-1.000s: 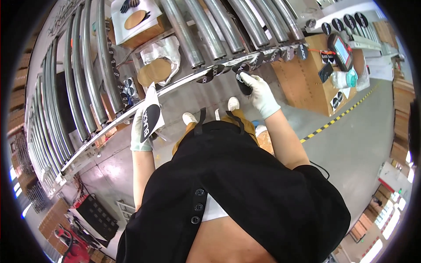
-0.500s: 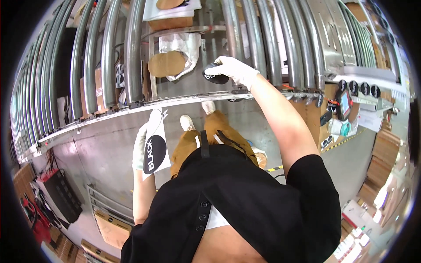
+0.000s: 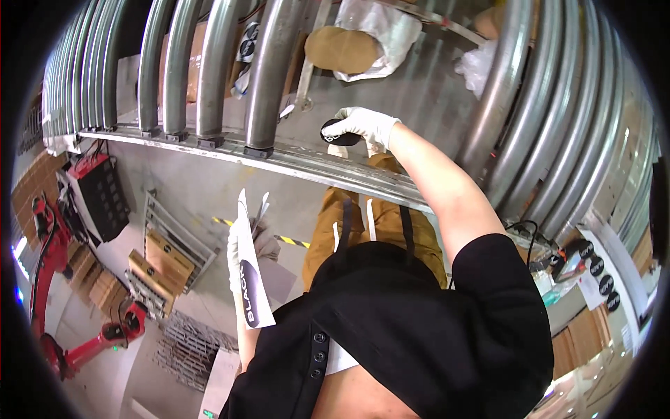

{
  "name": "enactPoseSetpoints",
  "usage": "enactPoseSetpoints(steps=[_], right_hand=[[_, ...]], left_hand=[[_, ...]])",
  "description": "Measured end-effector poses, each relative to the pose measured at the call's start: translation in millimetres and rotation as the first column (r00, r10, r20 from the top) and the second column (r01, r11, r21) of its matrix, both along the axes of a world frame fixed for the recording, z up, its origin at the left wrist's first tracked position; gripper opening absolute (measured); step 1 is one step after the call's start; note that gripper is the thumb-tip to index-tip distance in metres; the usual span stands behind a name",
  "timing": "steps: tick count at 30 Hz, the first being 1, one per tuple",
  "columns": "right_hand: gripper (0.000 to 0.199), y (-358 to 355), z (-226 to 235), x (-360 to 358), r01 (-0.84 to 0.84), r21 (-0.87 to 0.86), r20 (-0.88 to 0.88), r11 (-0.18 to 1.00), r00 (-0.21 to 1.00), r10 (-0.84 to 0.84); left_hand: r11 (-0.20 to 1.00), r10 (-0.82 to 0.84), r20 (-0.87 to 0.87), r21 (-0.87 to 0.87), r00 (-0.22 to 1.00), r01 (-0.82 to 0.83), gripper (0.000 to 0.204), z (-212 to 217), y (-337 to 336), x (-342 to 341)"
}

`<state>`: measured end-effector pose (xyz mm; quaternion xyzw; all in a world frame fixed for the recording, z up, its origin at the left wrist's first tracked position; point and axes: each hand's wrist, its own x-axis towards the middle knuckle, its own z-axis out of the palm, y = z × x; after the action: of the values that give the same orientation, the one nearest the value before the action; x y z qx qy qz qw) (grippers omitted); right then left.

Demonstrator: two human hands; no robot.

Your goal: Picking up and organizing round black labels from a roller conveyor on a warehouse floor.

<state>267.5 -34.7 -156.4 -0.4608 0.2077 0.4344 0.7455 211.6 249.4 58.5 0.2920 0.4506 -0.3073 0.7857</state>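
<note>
White work gloves cover both my hands. My right hand (image 3: pixel 364 126) is held out over the gap in the roller conveyor, its fingers closed on the edge of a round black sticker (image 3: pixel 343 134) with white lettering. At the left, my left hand (image 3: pixel 233 260) grips a narrow white sticker sheet (image 3: pixel 247 241) from behind, so most of its fingers are hidden. One large black round with white print shows low on that sheet (image 3: pixel 258 293). The sheet stands tilted, seen nearly edge-on, and its upper end splits into separate strips.
The conveyor's metal side rail (image 3: pixel 307 167) crosses in front of my legs, with steel rollers (image 3: pixel 269 77) either side of the gap. Brown cardboard pieces (image 3: pixel 342 50) lie on white plastic below. A red robot arm (image 3: pixel 105 339) stands lower left. Round black stickers (image 3: pixel 597 265) line a right-hand rail.
The view has swung so the gap sits further right and the red robot arm shows. The sheet in my left hand has turned more edge-on. Both hands keep their hold.
</note>
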Motion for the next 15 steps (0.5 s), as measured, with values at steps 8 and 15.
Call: enactPoseSetpoints(steps=[8, 15], right_hand=[[0.052, 34.8, 0.8, 25.8, -0.07, 0.042, 0.063, 0.997, 0.996, 0.068], [0.072, 30.5, 2.8, 21.7, -0.208, -0.403, 0.318, 0.891, 0.881, 0.349]], left_hand=[[0.993, 0.115, -0.015, -0.04, 0.993, -0.115, 0.023, -5.4, 11.9, 9.7], [0.992, -0.104, 0.09, -0.063, 0.99, 0.11, 0.029, -4.2, 19.1, 52.4]])
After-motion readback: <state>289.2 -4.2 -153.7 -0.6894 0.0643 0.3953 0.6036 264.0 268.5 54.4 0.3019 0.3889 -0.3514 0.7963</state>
